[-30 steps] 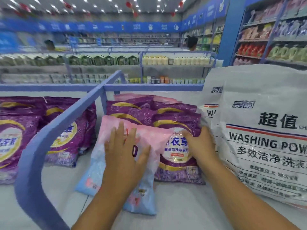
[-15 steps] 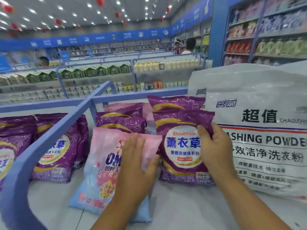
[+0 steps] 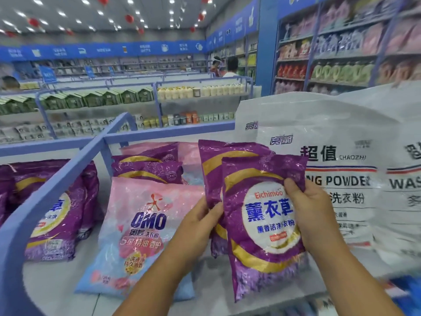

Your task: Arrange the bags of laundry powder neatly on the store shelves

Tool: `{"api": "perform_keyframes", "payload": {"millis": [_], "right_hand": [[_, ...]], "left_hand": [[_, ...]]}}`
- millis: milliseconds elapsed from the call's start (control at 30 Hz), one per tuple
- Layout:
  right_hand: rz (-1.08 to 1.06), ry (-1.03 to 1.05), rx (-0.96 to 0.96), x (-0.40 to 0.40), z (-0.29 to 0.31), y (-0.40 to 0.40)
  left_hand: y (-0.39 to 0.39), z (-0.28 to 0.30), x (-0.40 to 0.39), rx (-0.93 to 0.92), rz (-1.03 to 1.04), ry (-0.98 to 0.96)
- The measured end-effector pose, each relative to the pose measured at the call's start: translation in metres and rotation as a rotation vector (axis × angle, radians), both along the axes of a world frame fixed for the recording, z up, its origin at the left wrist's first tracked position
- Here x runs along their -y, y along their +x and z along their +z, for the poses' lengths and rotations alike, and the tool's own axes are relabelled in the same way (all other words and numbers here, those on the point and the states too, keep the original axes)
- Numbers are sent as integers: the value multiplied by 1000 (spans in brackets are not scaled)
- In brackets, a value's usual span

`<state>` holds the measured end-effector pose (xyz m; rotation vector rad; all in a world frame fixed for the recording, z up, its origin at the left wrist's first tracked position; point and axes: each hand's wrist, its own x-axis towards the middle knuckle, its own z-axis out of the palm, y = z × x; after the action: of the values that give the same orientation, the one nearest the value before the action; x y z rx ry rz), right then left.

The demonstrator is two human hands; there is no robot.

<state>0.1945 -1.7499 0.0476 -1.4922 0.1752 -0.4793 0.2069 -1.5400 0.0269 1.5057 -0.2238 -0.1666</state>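
Note:
I hold a purple Eichimoo lavender powder bag (image 3: 264, 226) upright above the white shelf (image 3: 57, 283). My right hand (image 3: 309, 215) grips its right edge, thumb on the front. My left hand (image 3: 200, 222) pinches the left side, where a second purple bag (image 3: 211, 169) stands just behind the first; which of the two it holds I cannot tell. A pink and blue OMO bag (image 3: 141, 231) lies flat to the left of my hands. Two more purple bags (image 3: 148, 169) lie behind it.
A blue divider rail (image 3: 68, 176) separates this section from a pile of purple bags (image 3: 54, 213) on the left. Large white washing powder sacks (image 3: 341, 169) stand at the right. Pink bags (image 3: 189, 153) lie at the back. Other aisles and people are far behind.
My left hand left the OMO bag and moved right to the purple bags. My right hand has lifted the front purple bag up off the shelf, toward me.

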Motion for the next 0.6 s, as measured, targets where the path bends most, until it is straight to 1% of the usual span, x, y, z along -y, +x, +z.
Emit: {"api": "perform_keyframes", "payload": {"millis": [133, 200, 233, 300, 400, 533, 600], "right_hand": [[-13, -74, -48, 3, -8, -9], [-12, -188, -101, 9, -15, -10], [-15, -243, -124, 12, -17, -10], [0, -279, -156, 16, -21, -11], [56, -181, -152, 12, -23, -8], [201, 110, -143, -9, -17, -12], [276, 208, -149, -24, -13, -20]], "left_hand": [[-12, -13, 11, -42, 251, -55], [-17, -17, 5, -37, 410, -63], [-19, -16, 0, -13, 484, -48], [-29, -12, -10, 22, 576, 36], [-51, -7, -16, 15, 592, 154], [-87, -12, -27, -41, 631, 208], [-104, -12, -38, -41, 673, 242]]}}
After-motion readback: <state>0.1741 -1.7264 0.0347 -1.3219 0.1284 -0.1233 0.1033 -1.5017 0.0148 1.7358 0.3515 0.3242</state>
